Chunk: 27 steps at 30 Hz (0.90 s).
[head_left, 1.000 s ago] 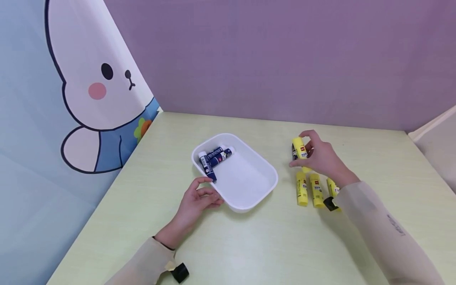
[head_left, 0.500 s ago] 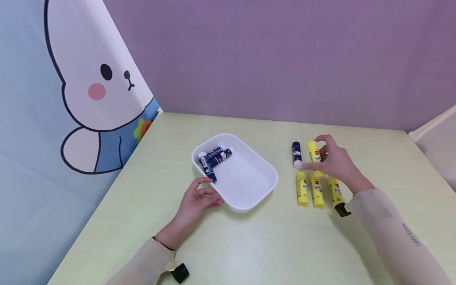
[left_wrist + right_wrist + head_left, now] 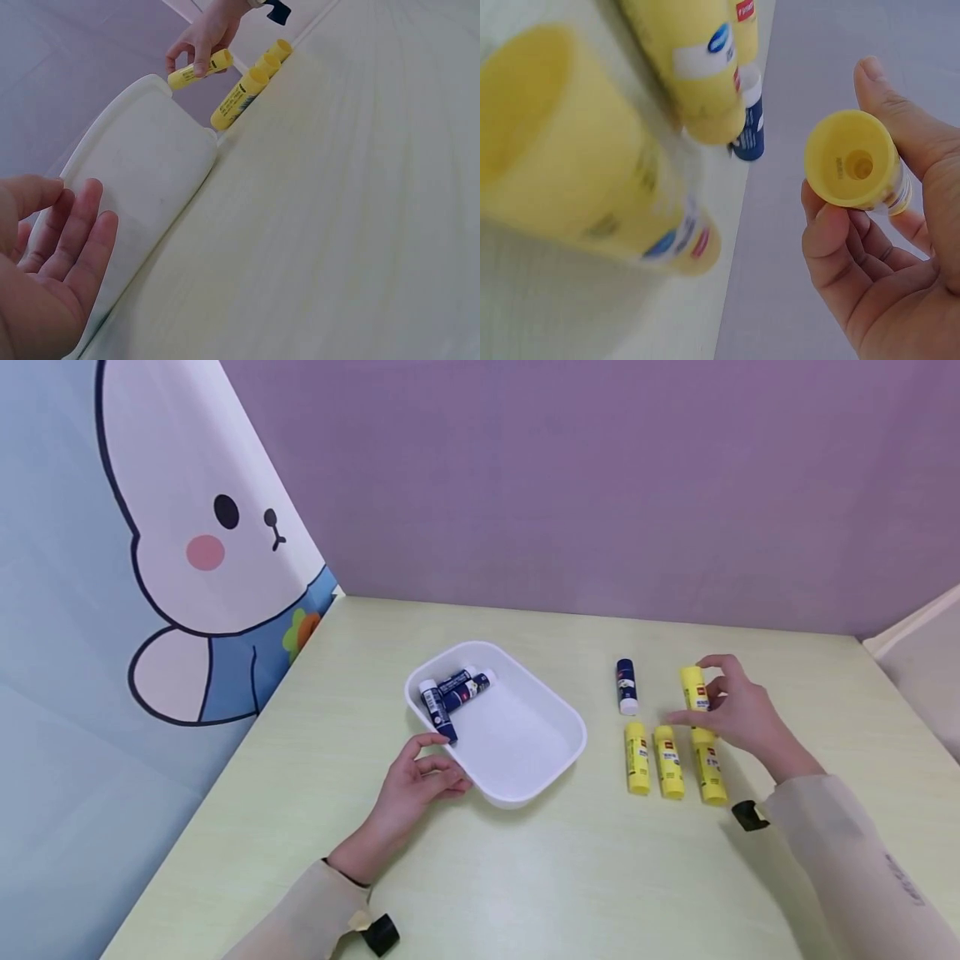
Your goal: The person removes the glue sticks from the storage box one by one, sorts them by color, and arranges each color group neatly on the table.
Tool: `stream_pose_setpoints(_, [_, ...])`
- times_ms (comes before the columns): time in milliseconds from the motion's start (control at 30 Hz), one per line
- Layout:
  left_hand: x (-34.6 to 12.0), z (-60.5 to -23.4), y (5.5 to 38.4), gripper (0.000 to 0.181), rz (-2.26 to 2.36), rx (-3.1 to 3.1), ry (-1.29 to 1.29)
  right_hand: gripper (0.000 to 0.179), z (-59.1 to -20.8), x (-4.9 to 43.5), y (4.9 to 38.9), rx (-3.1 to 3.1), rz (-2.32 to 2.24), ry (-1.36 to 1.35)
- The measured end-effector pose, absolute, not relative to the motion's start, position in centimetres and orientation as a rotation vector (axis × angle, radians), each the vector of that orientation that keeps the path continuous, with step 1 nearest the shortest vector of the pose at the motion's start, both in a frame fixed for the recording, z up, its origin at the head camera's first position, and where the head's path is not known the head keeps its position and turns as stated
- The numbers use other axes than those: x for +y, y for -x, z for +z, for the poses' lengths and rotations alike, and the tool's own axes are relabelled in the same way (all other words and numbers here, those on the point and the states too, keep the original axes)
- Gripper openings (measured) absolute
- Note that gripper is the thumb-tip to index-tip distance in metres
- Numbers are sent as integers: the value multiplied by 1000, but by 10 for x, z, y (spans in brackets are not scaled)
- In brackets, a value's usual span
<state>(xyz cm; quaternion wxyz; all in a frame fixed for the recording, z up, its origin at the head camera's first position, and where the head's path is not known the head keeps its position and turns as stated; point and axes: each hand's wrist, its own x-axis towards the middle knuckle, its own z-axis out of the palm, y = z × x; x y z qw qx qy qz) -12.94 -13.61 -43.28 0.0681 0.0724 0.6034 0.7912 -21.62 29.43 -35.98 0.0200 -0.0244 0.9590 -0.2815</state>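
My right hand (image 3: 742, 714) holds a yellow glue stick (image 3: 693, 689) between thumb and fingers, just behind a row of yellow glue sticks. In the right wrist view, the hollow end of the held glue stick (image 3: 851, 161) faces the camera. Three more yellow glue sticks (image 3: 669, 764) lie side by side on the table. A dark blue glue stick (image 3: 626, 687) with a white end lies behind that row. My left hand (image 3: 412, 785) pinches the near-left rim of a white plastic basin (image 3: 525, 752). Inside, several dark blue glue sticks (image 3: 438, 710) are heaped at its left end.
The pale table (image 3: 555, 877) meets a purple backdrop (image 3: 585, 485) at its far edge. On the left hangs a blue cloth (image 3: 60, 735) with a cartoon rabbit. A whitish panel (image 3: 918, 668) stands at the far right.
My right hand has carried the held yellow glue stick rightward, from over the blue glue stick to behind the rightmost yellow one. The left hand and the basin have stayed put.
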Motion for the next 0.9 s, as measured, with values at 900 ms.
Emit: stream_pose_setpoints(900, [-137,-434,130,48,2395,1799,-228,102,-383,356,188,2972,-855,-86])
